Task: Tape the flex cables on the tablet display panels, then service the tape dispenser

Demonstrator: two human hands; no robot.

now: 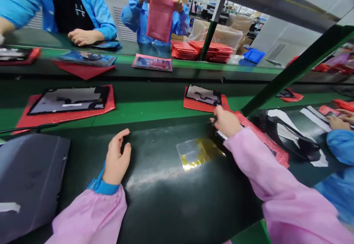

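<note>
While holding right hand (226, 122) out at far side of table (157, 207), showing bent fingers near red bubble pouch (261, 137); being unable to tell whether gripping anything. Holding left hand (117, 159) loosely wide, empty. Noting clear film with yellow strips (192, 153) lying flat between hands, nearer right. Possibly risking dragging film, from low pink sleeve (265, 161); scuffing panel (203, 94) just beyond, from close knuckles.
</note>
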